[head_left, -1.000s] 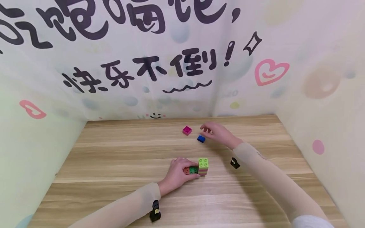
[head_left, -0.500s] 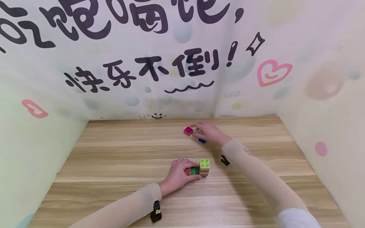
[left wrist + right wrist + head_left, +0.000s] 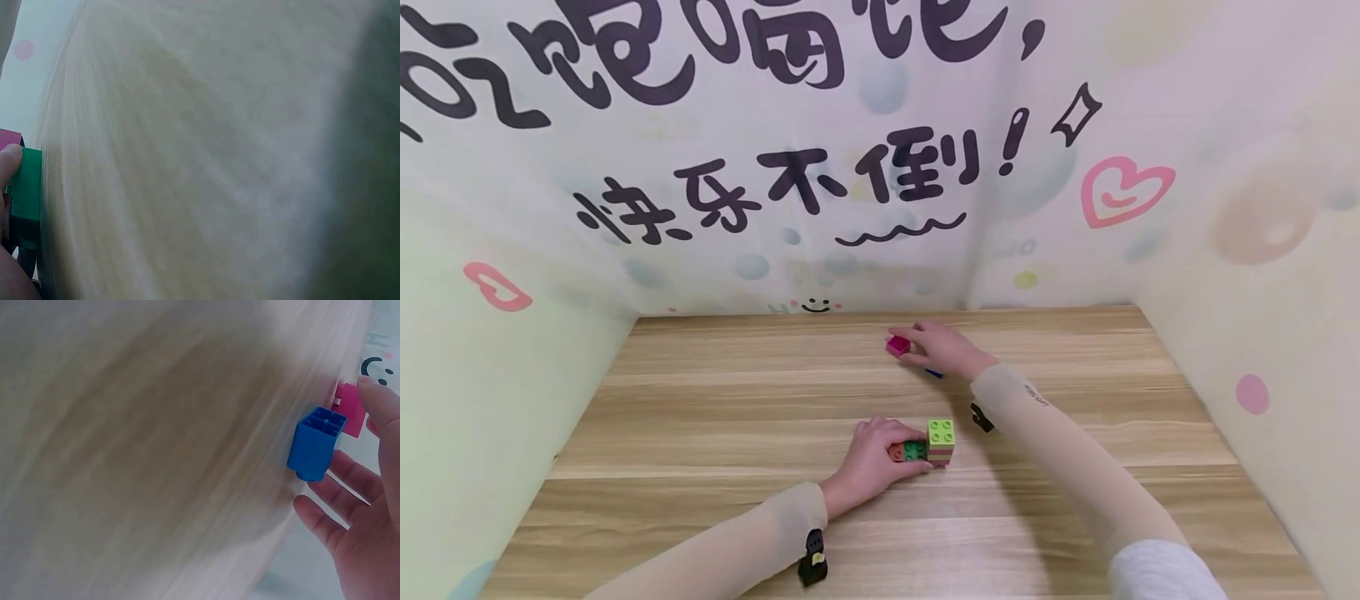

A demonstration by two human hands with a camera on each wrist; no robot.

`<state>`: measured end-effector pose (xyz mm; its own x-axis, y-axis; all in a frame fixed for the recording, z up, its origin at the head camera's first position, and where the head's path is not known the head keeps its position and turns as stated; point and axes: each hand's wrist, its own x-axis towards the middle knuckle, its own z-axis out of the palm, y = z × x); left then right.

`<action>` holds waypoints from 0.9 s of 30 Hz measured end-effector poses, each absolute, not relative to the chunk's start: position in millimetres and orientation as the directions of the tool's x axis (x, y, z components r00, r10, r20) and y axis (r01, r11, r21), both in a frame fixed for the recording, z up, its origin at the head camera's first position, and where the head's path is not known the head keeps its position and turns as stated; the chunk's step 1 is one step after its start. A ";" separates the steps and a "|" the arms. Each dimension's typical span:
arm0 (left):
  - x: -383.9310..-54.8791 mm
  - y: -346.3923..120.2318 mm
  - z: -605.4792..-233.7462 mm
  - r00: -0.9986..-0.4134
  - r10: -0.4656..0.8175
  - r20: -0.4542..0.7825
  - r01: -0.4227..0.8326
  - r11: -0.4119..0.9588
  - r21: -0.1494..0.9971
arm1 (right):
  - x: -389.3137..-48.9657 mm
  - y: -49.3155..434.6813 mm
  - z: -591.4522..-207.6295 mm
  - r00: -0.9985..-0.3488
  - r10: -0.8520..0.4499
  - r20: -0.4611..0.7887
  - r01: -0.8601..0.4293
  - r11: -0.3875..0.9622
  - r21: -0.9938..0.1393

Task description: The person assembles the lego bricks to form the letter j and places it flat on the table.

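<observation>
My left hand (image 3: 874, 457) grips a low toy-brick build between thumb and fingers, near the middle of the table. A green brick (image 3: 914, 451) and an orange-red brick (image 3: 897, 452) show between the fingers. At its right end stands a taller stack (image 3: 941, 442) with a lime-green top and pinkish layers below. In the left wrist view a green brick (image 3: 27, 197) shows beside the thumb. Farther back, my right hand (image 3: 951, 348) pinches a pink brick (image 3: 898, 345) between thumb and index finger. A blue brick (image 3: 316, 444) lies beside it on the table, mostly hidden under that hand in the head view.
The wood-grain table (image 3: 715, 400) meets a printed back wall (image 3: 737, 275) just behind the right hand. Pale side walls (image 3: 1247, 333) bound it left and right. A small black device (image 3: 813, 558) sits at the left wrist, and a similar black one (image 3: 981, 417) at the right.
My right hand has moved left, past the blue brick, to the pink brick and closed thumb and index finger on it. The left hand keeps its hold on the build.
</observation>
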<state>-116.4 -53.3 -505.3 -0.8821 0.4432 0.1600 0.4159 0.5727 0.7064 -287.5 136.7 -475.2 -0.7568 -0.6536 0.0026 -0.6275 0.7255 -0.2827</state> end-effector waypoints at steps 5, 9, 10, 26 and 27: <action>-115.7 -52.6 -503.0 -0.882 0.444 0.158 0.415 0.571 0.708 | -287.9 136.5 -473.6 -0.758 -0.652 0.019 -0.630 0.725 -0.278; -114.9 -52.7 -502.8 -0.883 0.443 0.156 0.413 0.574 0.707 | -288.3 136.2 -473.8 -0.771 -0.636 0.027 -0.614 0.732 -0.296; -114.8 -52.7 -502.8 -0.883 0.442 0.156 0.412 0.574 0.708 | -288.4 136.1 -473.9 -0.774 -0.632 0.030 -0.611 0.733 -0.299; -114.1 -52.2 -505.8 -0.887 0.437 0.151 0.403 0.573 0.713 | -275.4 146.1 -464.3 -0.806 -0.588 0.069 -0.562 0.725 -0.398; -114.4 -52.3 -505.7 -0.887 0.436 0.152 0.404 0.574 0.713 | -274.0 147.9 -462.5 -0.811 -0.581 0.069 -0.554 0.725 -0.410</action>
<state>-114.4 -52.3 -505.7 -0.8872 0.4359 0.1515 0.4036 0.5736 0.7128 -274.0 147.9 -462.5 -0.8108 -0.5812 0.0686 -0.5541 0.7247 -0.4096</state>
